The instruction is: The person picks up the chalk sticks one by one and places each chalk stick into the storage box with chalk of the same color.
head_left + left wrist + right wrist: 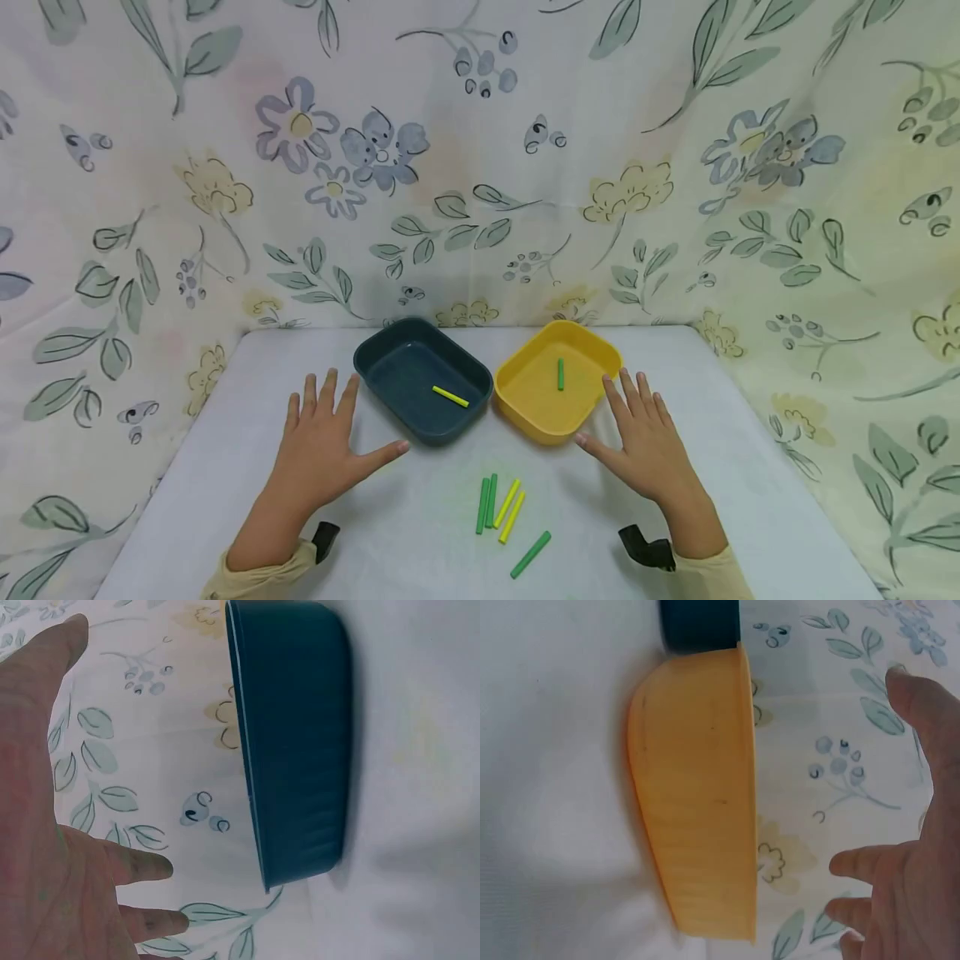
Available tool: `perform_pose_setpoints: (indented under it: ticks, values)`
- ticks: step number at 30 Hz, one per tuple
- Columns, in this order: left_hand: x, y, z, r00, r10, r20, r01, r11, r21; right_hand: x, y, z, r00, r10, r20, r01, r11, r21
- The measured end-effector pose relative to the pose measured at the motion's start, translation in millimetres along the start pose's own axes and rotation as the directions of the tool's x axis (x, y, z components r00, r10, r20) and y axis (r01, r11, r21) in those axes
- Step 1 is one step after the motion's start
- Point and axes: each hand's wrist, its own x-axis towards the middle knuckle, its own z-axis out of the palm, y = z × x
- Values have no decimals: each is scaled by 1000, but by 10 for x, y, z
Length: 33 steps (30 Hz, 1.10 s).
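My left hand (pixel 318 454), fingers spread and holding nothing, hovers at the near left of a dark blue tray (pixel 390 392). In the left wrist view the side of this tray (pixel 300 750) stands beside the palm. A yellow stick (pixel 450 397) lies inside it. Spread likewise and holding nothing, my right hand (pixel 648 454) is at the right of a yellow tray (pixel 525 379), fingertips overlapping its rim in the head view. One green stick (pixel 560 374) lies in that tray. On the table in front are two yellow sticks (pixel 512 517) and several green sticks (pixel 531 555).
The trays stand side by side at the back of a white-covered table (pixel 420 533). Behind and around it hangs a floral cloth (pixel 480 167). Black straps (pixel 647 548) show at both wrists, by the beige sleeves (pixel 708 575).
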Motion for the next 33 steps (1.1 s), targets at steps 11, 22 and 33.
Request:
perform_pose_setpoints:
  ticks: [11, 22, 33]
  values:
    - [33, 58, 34, 1000, 0, 11, 0, 1000, -4, 73, 35, 46, 1000, 10, 14, -10, 1000, 24]
    - [19, 108, 191, 1000, 6, 17, -6, 1000, -24, 143, 139, 229, 1000, 6, 21, -7, 999, 47]
    - [-69, 112, 337, 999, -30, 18, 31, 997, -65, 200, 166, 351, 1000, 4, 25, -5, 999, 50]
